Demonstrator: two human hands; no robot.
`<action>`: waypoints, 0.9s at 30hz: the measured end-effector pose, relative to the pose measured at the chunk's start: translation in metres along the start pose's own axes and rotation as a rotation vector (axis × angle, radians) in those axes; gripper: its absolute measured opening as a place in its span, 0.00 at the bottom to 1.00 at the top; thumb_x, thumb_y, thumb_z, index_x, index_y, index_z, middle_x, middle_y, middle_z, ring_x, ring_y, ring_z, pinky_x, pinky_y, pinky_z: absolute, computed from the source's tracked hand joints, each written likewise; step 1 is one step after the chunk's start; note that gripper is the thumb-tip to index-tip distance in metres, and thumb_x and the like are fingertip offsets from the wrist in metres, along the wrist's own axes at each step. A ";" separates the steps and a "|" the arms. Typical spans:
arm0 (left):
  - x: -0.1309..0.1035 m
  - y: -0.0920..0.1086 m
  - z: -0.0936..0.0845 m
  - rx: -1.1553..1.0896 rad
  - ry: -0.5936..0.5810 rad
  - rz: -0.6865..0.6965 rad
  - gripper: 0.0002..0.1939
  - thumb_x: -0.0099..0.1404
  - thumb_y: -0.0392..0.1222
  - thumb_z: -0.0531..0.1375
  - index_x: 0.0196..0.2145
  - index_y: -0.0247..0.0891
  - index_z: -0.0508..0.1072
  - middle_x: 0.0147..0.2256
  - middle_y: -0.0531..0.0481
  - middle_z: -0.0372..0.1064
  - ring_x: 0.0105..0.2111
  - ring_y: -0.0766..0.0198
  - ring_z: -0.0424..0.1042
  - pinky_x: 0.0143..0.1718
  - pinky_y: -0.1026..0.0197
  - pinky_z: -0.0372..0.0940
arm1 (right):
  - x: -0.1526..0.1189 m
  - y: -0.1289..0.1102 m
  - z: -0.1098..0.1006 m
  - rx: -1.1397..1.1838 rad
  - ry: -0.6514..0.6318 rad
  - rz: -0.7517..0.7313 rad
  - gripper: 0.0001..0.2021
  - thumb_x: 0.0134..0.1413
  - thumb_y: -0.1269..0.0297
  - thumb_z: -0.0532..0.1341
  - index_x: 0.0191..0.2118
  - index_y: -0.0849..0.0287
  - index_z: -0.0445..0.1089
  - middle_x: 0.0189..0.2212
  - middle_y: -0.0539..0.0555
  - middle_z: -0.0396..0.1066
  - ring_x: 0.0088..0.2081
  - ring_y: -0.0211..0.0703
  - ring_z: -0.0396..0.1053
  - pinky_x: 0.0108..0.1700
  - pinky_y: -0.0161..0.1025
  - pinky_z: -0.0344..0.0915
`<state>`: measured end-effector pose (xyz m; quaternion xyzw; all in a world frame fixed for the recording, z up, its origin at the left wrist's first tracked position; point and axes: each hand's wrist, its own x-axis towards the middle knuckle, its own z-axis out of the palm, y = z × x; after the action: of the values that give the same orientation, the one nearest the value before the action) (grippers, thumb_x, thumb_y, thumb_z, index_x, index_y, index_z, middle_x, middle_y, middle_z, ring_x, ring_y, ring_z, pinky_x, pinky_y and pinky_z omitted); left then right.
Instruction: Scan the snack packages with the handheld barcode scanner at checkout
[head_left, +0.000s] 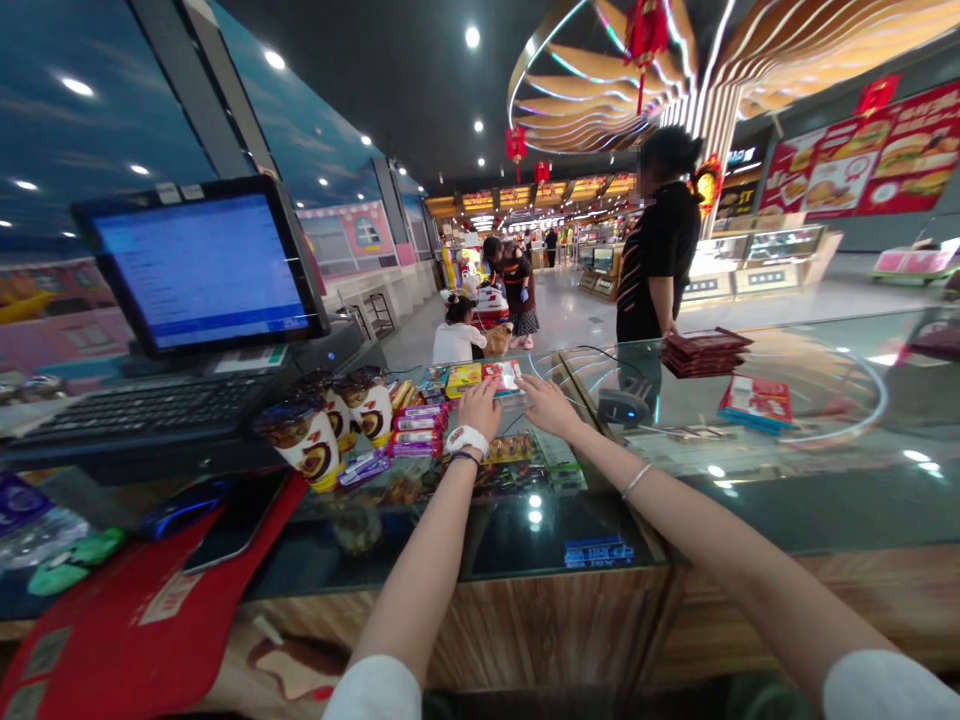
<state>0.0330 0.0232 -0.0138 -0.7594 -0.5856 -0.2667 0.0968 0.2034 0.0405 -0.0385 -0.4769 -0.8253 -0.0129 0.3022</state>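
Both arms reach forward over the glass counter. My left hand (479, 408), with a white watch on its wrist, lies at the near edge of a red and white packet (501, 376), fingers extended. My right hand (547, 404) is just right of that packet, fingers spread, with nothing visible in it. A yellow packet (464, 379) lies left of the red and white one. Purple-wrapped snack sticks (417, 436) are stacked left of my left hand. Printed cups with dark lids (313, 452) stand farther left.
A monitor (206, 265) and keyboard (142, 405) stand at left, near a mouse (187, 508) and phone (236, 520). A black scanner (624, 405) sits right of my right hand. Beyond the counter, a person in black touches stacked dark red packets (703, 352); red-blue packets (756, 402) lie nearer.
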 end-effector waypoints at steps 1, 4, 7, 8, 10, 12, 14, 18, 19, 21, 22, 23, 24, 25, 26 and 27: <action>0.001 0.004 0.000 -0.010 0.009 0.024 0.26 0.64 0.31 0.55 0.60 0.38 0.68 0.62 0.42 0.65 0.61 0.51 0.64 0.63 0.46 0.57 | -0.002 0.002 -0.006 0.010 0.019 -0.004 0.32 0.52 0.73 0.56 0.66 0.60 0.59 0.66 0.63 0.57 0.65 0.55 0.57 0.66 0.60 0.53; 0.001 0.023 0.001 -0.051 0.022 0.104 0.25 0.64 0.33 0.57 0.59 0.41 0.70 0.61 0.43 0.65 0.62 0.51 0.63 0.65 0.45 0.56 | -0.016 0.013 -0.031 0.024 0.078 -0.036 0.32 0.52 0.73 0.57 0.65 0.60 0.59 0.66 0.63 0.57 0.65 0.55 0.58 0.66 0.59 0.53; 0.001 0.049 0.004 -0.094 -0.013 0.176 0.23 0.65 0.34 0.57 0.58 0.41 0.70 0.62 0.43 0.65 0.62 0.51 0.63 0.65 0.44 0.55 | -0.041 0.031 -0.059 0.007 0.122 -0.059 0.32 0.52 0.71 0.57 0.65 0.59 0.60 0.66 0.62 0.59 0.65 0.55 0.58 0.66 0.59 0.53; 0.001 0.059 0.005 -0.105 -0.035 0.200 0.23 0.65 0.35 0.57 0.58 0.41 0.70 0.62 0.44 0.64 0.62 0.51 0.62 0.65 0.43 0.54 | -0.051 0.039 -0.069 -0.005 0.135 -0.054 0.32 0.52 0.71 0.57 0.65 0.59 0.60 0.66 0.62 0.59 0.65 0.56 0.58 0.66 0.59 0.53; 0.000 0.082 0.007 -0.127 -0.080 0.253 0.23 0.65 0.35 0.57 0.58 0.41 0.70 0.63 0.44 0.63 0.63 0.51 0.60 0.67 0.42 0.52 | -0.073 0.055 -0.086 -0.037 0.163 -0.031 0.31 0.53 0.69 0.57 0.65 0.59 0.60 0.65 0.61 0.60 0.64 0.56 0.59 0.66 0.59 0.53; 0.000 0.107 0.011 -0.151 -0.111 0.315 0.23 0.66 0.36 0.57 0.58 0.40 0.69 0.63 0.44 0.62 0.65 0.51 0.59 0.67 0.41 0.50 | -0.094 0.073 -0.100 -0.073 0.191 0.004 0.30 0.54 0.68 0.57 0.64 0.58 0.60 0.65 0.61 0.60 0.64 0.56 0.60 0.66 0.60 0.53; 0.000 0.133 0.017 -0.178 -0.123 0.382 0.23 0.66 0.36 0.57 0.58 0.42 0.69 0.63 0.45 0.63 0.65 0.52 0.58 0.68 0.41 0.49 | -0.116 0.092 -0.113 -0.111 0.212 0.042 0.30 0.54 0.67 0.58 0.64 0.57 0.61 0.64 0.61 0.61 0.63 0.56 0.60 0.66 0.60 0.53; 0.000 0.186 0.033 -0.229 -0.162 0.500 0.23 0.66 0.37 0.56 0.58 0.43 0.69 0.64 0.47 0.62 0.65 0.53 0.57 0.68 0.42 0.48 | -0.155 0.130 -0.134 -0.194 0.233 0.112 0.28 0.55 0.64 0.58 0.62 0.60 0.62 0.63 0.64 0.62 0.63 0.57 0.61 0.64 0.59 0.57; 0.000 0.198 0.037 -0.237 -0.175 0.527 0.23 0.66 0.37 0.56 0.58 0.42 0.69 0.64 0.46 0.62 0.65 0.53 0.57 0.69 0.42 0.47 | -0.163 0.139 -0.138 -0.219 0.237 0.128 0.28 0.55 0.64 0.58 0.62 0.60 0.62 0.63 0.64 0.62 0.62 0.57 0.62 0.64 0.58 0.57; 0.001 0.221 0.044 -0.244 -0.195 0.572 0.23 0.66 0.37 0.56 0.59 0.41 0.69 0.64 0.45 0.61 0.66 0.52 0.57 0.69 0.42 0.47 | -0.179 0.154 -0.147 -0.270 0.249 0.163 0.28 0.54 0.64 0.59 0.62 0.60 0.63 0.62 0.64 0.63 0.62 0.58 0.62 0.64 0.57 0.57; 0.001 0.232 0.047 -0.246 -0.203 0.590 0.23 0.66 0.37 0.56 0.59 0.40 0.69 0.64 0.45 0.62 0.66 0.52 0.56 0.69 0.42 0.46 | -0.187 0.161 -0.151 -0.295 0.256 0.178 0.28 0.54 0.64 0.58 0.61 0.60 0.63 0.62 0.64 0.63 0.62 0.58 0.62 0.64 0.57 0.57; 0.002 0.242 0.051 -0.247 -0.211 0.603 0.23 0.66 0.37 0.56 0.58 0.40 0.69 0.64 0.45 0.61 0.66 0.52 0.56 0.69 0.42 0.46 | -0.193 0.168 -0.155 -0.318 0.263 0.190 0.27 0.55 0.64 0.58 0.61 0.60 0.63 0.62 0.64 0.64 0.62 0.57 0.62 0.64 0.57 0.58; 0.003 0.251 0.054 -0.247 -0.221 0.614 0.23 0.66 0.37 0.56 0.59 0.41 0.68 0.64 0.45 0.61 0.66 0.53 0.56 0.69 0.42 0.46 | -0.200 0.174 -0.158 -0.339 0.270 0.202 0.27 0.55 0.64 0.58 0.61 0.60 0.63 0.61 0.64 0.64 0.62 0.57 0.62 0.63 0.56 0.58; 0.005 0.260 0.058 -0.247 -0.232 0.619 0.23 0.66 0.37 0.56 0.59 0.41 0.68 0.64 0.45 0.61 0.66 0.53 0.57 0.69 0.42 0.46 | -0.206 0.180 -0.161 -0.358 0.278 0.215 0.27 0.55 0.64 0.58 0.61 0.60 0.63 0.61 0.65 0.64 0.62 0.57 0.62 0.63 0.56 0.58; 0.006 0.268 0.062 -0.247 -0.244 0.622 0.23 0.66 0.37 0.56 0.59 0.41 0.68 0.65 0.46 0.60 0.66 0.53 0.57 0.69 0.43 0.46 | -0.211 0.186 -0.163 -0.376 0.284 0.229 0.26 0.56 0.63 0.57 0.61 0.60 0.63 0.60 0.65 0.65 0.62 0.57 0.62 0.63 0.56 0.57; 0.009 0.275 0.066 -0.246 -0.256 0.623 0.24 0.66 0.37 0.56 0.60 0.41 0.67 0.65 0.45 0.60 0.65 0.54 0.57 0.69 0.44 0.46 | -0.216 0.191 -0.164 -0.393 0.289 0.247 0.26 0.56 0.62 0.57 0.61 0.60 0.63 0.60 0.65 0.65 0.62 0.57 0.62 0.64 0.57 0.57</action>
<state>0.3126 -0.0207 -0.0189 -0.9346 -0.2971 -0.1954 0.0072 0.5136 -0.0742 -0.0656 -0.6167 -0.6909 -0.2035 0.3178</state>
